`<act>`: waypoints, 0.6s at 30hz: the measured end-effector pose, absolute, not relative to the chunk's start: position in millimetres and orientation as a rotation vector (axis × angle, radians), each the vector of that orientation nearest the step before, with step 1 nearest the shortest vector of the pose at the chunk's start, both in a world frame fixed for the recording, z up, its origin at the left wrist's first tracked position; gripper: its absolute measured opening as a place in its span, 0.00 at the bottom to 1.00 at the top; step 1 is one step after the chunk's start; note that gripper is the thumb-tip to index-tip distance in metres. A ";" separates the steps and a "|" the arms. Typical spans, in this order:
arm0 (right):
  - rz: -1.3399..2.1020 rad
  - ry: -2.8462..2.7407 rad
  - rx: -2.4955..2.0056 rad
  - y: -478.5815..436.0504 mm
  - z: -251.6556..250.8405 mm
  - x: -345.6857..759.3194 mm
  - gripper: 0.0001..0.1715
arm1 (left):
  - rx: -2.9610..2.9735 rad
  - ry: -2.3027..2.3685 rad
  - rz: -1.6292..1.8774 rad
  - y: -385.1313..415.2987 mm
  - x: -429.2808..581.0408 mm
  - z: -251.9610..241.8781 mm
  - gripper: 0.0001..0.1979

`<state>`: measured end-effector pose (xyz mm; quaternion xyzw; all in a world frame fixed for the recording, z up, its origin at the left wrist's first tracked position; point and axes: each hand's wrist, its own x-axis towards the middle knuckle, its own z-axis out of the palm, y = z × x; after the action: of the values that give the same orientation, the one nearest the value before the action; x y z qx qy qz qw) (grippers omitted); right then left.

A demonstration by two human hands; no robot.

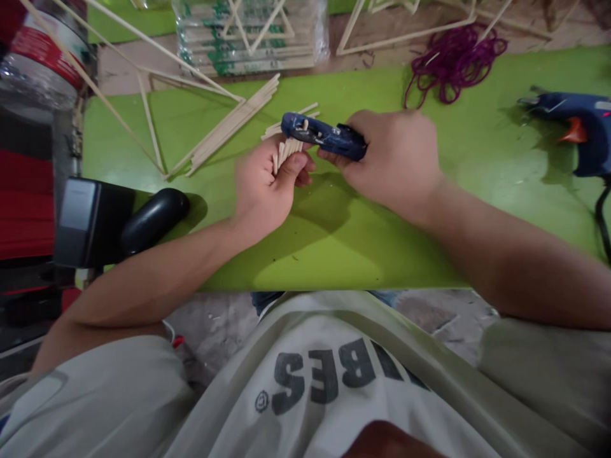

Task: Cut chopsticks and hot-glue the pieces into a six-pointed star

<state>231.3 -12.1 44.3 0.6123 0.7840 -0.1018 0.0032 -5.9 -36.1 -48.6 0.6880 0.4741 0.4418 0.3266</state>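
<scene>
My left hand (pixel 267 184) is closed around a bunch of short wooden sticks (pixel 287 151), their ends showing above the thumb. My right hand (pixel 394 156) grips a blue hand tool (pixel 329 135) with a rounded head, whose exact kind I cannot make out. The tool's head lies over the sticks, close to my left fingers, and a pale stick end shows in its opening. Just behind the tool, a few more short sticks (pixel 272 130) lie on the green table (pixel 310 254). To the left rests a pile of longer wooden sticks (pixel 233 126).
A stick frame (pixel 147 121) stands at left; another stick frame (pixel 405 39) is at back right. Wrapped stick packs (pixel 200 38), purple cord (pixel 453 60), a blue glue gun (pixel 577 117), a black mouse-shaped object (pixel 155 219), a black box (pixel 93 219) and a plastic jar (pixel 42 57) surround my hands.
</scene>
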 end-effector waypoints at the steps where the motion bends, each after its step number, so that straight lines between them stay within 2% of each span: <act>1: -0.302 2.482 1.916 -12.2 42.0 231.4 0.35 | 1.799 1.236 1.163 -37.7 -5.7 -47.7 0.32; 6: -0.305 2.452 1.918 -10.8 40.4 231.0 0.30 | 1.767 1.169 1.223 -42.0 -3.4 -49.3 0.28; 10: -0.294 2.426 1.939 -3.6 41.5 229.8 0.25 | 1.761 1.185 1.218 -39.2 -0.8 -57.2 0.32; 14: -0.324 2.502 1.957 6.6 42.2 231.1 0.26 | 1.800 1.285 1.118 -40.9 -0.4 -56.9 0.37; 18: -0.498 2.467 2.221 17.0 47.9 234.9 0.30 | 1.794 1.330 1.071 -41.5 -1.4 -54.8 0.38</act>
<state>234.9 17.0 47.9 0.6579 0.7307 -0.1475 -0.1073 -1.4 -41.5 -54.8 0.6847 0.5077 0.4086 0.3262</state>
